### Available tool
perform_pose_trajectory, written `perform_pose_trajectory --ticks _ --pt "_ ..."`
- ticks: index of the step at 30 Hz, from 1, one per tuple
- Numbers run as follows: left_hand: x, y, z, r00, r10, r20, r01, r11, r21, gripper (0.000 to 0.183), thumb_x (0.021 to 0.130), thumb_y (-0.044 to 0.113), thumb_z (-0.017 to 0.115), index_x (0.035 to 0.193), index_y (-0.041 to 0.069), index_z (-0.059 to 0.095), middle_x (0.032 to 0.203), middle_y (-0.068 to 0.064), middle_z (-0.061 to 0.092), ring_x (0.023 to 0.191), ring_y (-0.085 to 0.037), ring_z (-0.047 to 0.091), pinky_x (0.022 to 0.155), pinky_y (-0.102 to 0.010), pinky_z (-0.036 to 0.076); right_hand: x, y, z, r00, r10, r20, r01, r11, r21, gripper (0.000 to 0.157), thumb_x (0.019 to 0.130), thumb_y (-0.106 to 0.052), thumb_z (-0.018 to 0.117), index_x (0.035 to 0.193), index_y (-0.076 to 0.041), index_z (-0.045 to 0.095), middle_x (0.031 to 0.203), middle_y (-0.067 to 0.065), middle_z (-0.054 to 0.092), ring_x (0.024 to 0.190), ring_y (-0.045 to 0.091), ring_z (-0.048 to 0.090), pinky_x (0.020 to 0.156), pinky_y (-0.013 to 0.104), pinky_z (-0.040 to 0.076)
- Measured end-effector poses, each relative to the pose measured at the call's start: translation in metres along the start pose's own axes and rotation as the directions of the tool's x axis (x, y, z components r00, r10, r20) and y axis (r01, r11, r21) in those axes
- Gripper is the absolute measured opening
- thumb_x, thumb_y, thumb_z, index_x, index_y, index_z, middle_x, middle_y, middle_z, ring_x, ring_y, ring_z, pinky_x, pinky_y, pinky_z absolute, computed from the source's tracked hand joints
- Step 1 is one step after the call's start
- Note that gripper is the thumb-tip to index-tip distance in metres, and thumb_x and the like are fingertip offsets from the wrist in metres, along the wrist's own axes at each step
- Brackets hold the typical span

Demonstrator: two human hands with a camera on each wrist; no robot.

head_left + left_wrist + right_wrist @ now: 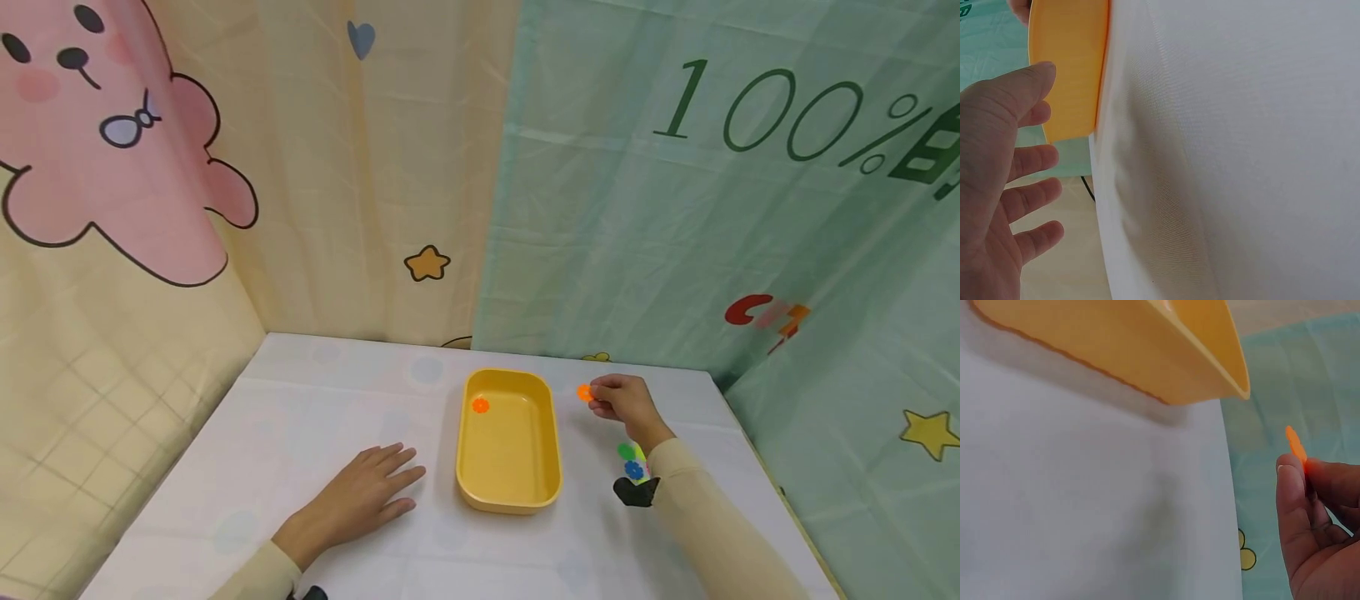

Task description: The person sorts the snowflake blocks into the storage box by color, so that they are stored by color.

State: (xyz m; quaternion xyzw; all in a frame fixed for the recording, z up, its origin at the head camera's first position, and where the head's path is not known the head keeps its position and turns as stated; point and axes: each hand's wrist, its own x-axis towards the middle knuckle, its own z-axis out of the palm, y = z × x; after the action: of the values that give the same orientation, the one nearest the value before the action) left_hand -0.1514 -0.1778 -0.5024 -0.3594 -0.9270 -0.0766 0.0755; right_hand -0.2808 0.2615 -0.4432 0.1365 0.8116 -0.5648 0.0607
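1. Here we see the right hand (628,407) pinching an orange flower-shaped piece (584,392) between thumb and finger, in the air to the right of the yellow tray (513,462) and apart from it.
2. We find the left hand (360,502) with its fingers spread and nothing in its grasp, to the left of the tray and not touching it; in the left wrist view, its shadow falls on the white tabletop (300,425).
3. Inside the tray, we notice a second orange flower (481,406) lying near the far left corner.
4. By the right forearm we make out a green piece (626,452) and a blue flower (634,471), close together, with something yellow beside them, partly hidden; we cannot tell its shape.
5. Behind the table we have a cream curtain (322,167) with a pink bear (142,175), and a green curtain (600,208) printed with "100%".
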Motion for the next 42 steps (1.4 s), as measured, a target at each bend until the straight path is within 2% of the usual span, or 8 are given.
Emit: perform_pose_trajectory --ticks 9,14,19,27,34,42 --pt "-0.001 0.001 -0.001 1.0 -0.013 0.022 0.014 1.0 -0.012 0.045 0.1 0.044 0.063 0.138 0.02 0.065 0.145 -0.009 0.059 0.139 -0.033 0.05 0.11 -0.055 0.043 0.0 -0.019 0.03 0.997 -0.058 0.048 0.057 0.998 0.023 0.025 0.101 -0.009 0.064 0.12 0.007 0.065 0.097 0.013 0.072 0.072 0.014 0.071 0.071 0.024 0.062" --pt "-0.001 0.001 0.0 1.0 -0.004 0.012 0.004 1.0 -0.001 0.045 0.1 0.045 0.062 0.138 0.02 0.065 0.145 -0.009 0.06 0.138 -0.033 0.05 0.11 -0.054 0.044 0.001 -0.029 0.043 0.995 -0.093 0.043 0.092 0.995 0.024 0.023 0.1 -0.01 0.065 0.118 0.006 0.066 0.094 0.012 0.071 0.072 0.014 0.069 0.069 0.022 0.061" --pt "-0.001 0.001 -0.001 1.0 0.012 -0.007 -0.012 1.0 0.013 0.045 0.1 0.045 0.063 0.137 0.02 0.066 0.143 -0.009 0.061 0.137 -0.033 0.052 0.109 -0.053 0.045 0.003 -0.035 0.056 0.996 -0.086 0.034 0.085 0.996 0.027 0.023 0.1 -0.011 0.066 0.118 0.004 0.067 0.095 0.012 0.07 0.074 0.016 0.068 0.07 0.023 0.061" --pt "-0.001 0.001 -0.001 1.0 0.015 -0.016 -0.015 1.0 0.027 0.044 0.099 0.044 0.065 0.136 0.02 0.066 0.142 -0.009 0.061 0.136 -0.033 0.053 0.108 -0.052 0.046 0.004 -0.042 0.076 0.992 -0.122 0.031 0.121 0.992 0.033 0.021 0.1 -0.009 0.065 0.115 0.006 0.068 0.104 0.018 0.071 0.076 0.019 0.069 0.07 0.025 0.061" --pt "-0.002 0.001 0.0 1.0 0.014 -0.008 -0.014 1.0 0.021 0.045 0.099 0.044 0.064 0.136 0.02 0.066 0.143 -0.009 0.061 0.137 -0.033 0.052 0.109 -0.052 0.046 0.001 -0.043 0.092 0.996 -0.088 0.024 0.088 0.996 0.002 0.014 0.098 -0.006 0.067 0.109 0.003 0.07 0.1 0.017 0.071 0.076 0.022 0.07 0.07 0.026 0.062" --pt "0.0 0.002 0.0 1.0 0.003 0.006 -0.003 1.0 0.008 0.045 0.099 0.045 0.064 0.137 0.02 0.066 0.144 -0.009 0.06 0.138 -0.032 0.051 0.111 -0.055 0.043 0.003 -0.037 0.102 0.997 -0.072 0.021 0.072 0.997 0.001 0.01 0.097 -0.004 0.067 0.103 0.003 0.071 0.094 0.017 0.071 0.077 0.029 0.072 0.069 0.029 0.063"
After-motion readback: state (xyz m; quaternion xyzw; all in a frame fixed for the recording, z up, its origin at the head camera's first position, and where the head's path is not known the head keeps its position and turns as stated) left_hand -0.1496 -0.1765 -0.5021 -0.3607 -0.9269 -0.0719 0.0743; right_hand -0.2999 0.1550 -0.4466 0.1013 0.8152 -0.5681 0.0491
